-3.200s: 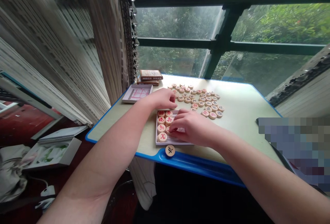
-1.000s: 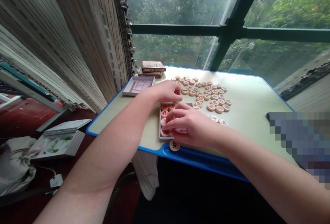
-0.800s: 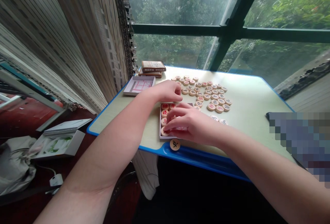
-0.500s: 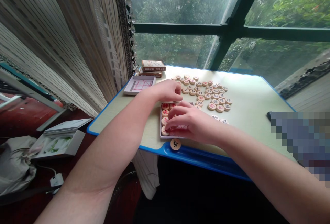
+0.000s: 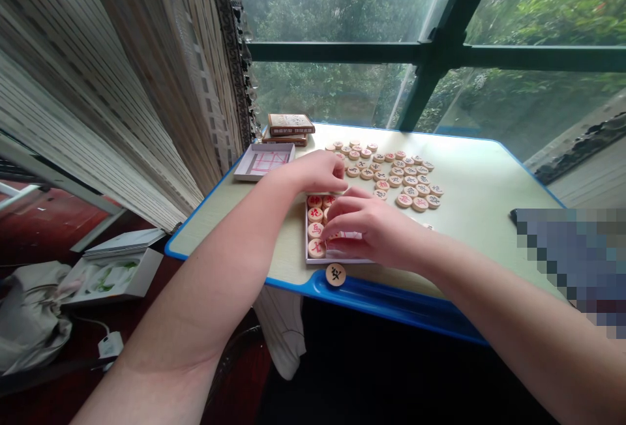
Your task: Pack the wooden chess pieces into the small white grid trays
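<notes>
Over the back edge of a shallow white box (image 5: pixel 308 242), my left hand (image 5: pixel 323 172) is closed, fingers curled down; whatever they hold, if anything, is hidden. My right hand (image 5: pixel 369 226) arches above the same box, thumb and fingers apart, its fingertips beside the left column of pieces. That column is made of round wooden Chinese chess pieces with red characters, the lowest being a chess piece (image 5: pixel 317 248) in the front left corner. My right hand covers much of the box's inside. A black-lettered chess piece (image 5: pixel 335 274) lies in the table's blue front groove.
Many loose chess pieces (image 5: pixel 409 180) spread across the table (image 5: pixel 479 216) behind the box. A shallow box lid (image 5: pixel 268 162) and stacked books (image 5: pixel 292 125) stand at the back left. A blurred-out dark object (image 5: pixel 562 249) lies at the right. Curtains hang left.
My right hand's fingers have moved right, off the front left piece, uncovering its red character. My left hand stays in about the same place. The view has shifted slightly.
</notes>
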`<state>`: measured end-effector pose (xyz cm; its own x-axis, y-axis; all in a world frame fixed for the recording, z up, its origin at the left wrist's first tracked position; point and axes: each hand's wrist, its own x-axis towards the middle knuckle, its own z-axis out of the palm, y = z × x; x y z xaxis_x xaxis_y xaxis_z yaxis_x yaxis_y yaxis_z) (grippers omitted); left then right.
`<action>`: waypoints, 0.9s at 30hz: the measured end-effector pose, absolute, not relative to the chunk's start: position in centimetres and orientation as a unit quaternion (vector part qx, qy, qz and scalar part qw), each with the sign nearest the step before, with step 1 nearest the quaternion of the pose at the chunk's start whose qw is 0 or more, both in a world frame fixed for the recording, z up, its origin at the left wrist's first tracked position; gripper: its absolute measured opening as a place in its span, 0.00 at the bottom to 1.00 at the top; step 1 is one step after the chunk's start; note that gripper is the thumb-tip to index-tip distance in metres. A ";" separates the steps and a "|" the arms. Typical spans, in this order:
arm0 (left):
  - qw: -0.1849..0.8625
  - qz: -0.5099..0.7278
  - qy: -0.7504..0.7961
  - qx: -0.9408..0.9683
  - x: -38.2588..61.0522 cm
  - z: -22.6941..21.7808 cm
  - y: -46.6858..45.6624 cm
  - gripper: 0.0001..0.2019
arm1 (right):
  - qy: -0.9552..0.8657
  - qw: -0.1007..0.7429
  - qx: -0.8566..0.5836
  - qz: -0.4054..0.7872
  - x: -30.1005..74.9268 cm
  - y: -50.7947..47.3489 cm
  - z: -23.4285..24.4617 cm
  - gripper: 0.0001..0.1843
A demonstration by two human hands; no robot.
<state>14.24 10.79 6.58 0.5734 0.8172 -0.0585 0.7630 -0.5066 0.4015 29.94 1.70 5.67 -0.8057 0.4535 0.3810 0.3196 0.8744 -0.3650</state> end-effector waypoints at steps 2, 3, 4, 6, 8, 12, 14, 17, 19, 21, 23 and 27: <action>0.194 0.068 0.457 0.865 14.2 6.5 10.9 0.12 | -0.938 0.238 -0.210 0.138 29.8 1.7 5.6 0.05; 0.194 0.068 0.456 0.866 14.2 6.5 10.9 0.12 | -0.937 0.239 -0.214 0.136 29.8 1.7 5.5 0.05; 0.194 0.067 0.456 0.866 14.2 6.5 10.9 0.12 | -0.937 0.240 -0.217 0.134 29.8 1.7 5.5 0.05; 0.194 0.069 0.455 0.867 14.2 6.5 11.0 0.12 | -0.935 0.241 -0.223 0.135 29.8 1.7 5.5 0.05; 0.198 0.073 0.450 0.867 14.2 6.5 11.0 0.12 | -0.933 0.243 -0.225 0.138 29.9 1.7 5.7 0.07; 0.212 0.087 0.443 0.867 14.1 6.4 11.0 0.13 | -0.929 0.252 -0.238 0.128 30.2 1.7 6.3 0.04; 0.216 0.095 0.446 0.863 14.0 6.5 11.0 0.13 | -0.925 0.259 -0.254 0.115 30.5 1.7 6.5 0.03; 0.245 0.116 0.446 0.853 13.9 6.7 10.9 0.13 | -0.912 0.280 -0.287 0.090 30.8 2.1 6.4 0.05; 0.293 0.133 0.432 0.842 13.8 7.0 10.8 0.11 | -0.894 0.301 -0.325 0.064 31.0 2.6 6.1 0.05; 0.361 0.146 0.411 0.824 13.7 7.4 10.7 0.11 | -0.869 0.322 -0.374 0.032 31.2 3.0 5.8 0.05; 0.433 0.153 0.390 0.798 13.5 7.8 10.6 0.11 | -0.846 0.332 -0.417 0.009 31.3 3.4 5.5 0.06; 0.546 0.158 0.346 0.746 13.3 8.0 10.6 0.12 | -0.826 0.324 -0.460 0.024 31.5 3.7 5.3 0.10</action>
